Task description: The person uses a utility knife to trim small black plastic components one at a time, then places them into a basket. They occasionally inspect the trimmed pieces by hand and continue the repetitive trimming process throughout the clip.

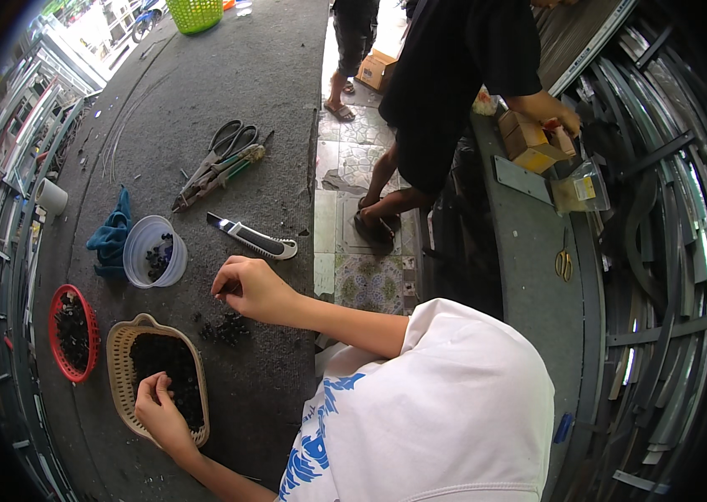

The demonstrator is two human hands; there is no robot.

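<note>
My left hand [163, 416] is over the near side of a beige woven basket [122, 378] full of small black parts [153, 353]. Its thumb and fingers are pinched together, and whatever they hold is too small to name. Higher up, my right hand [255, 289] is held with curled fingers above a loose pile of small black parts [226, 330] on the dark mat. What is in its fingers, if anything, is hidden. Just beyond it stands a clear plastic tub [174, 266] with some dark pieces inside. A red basket [96, 335] of small dark parts sits to the left.
A utility knife [251, 238] with its blade out lies beyond my right hand. Farther off are scissors [228, 144] and green-handled pliers [221, 177]. A blue cloth [111, 236] rests beside the tub. Another person [441, 92] handles a box [529, 140] at the right-hand bench.
</note>
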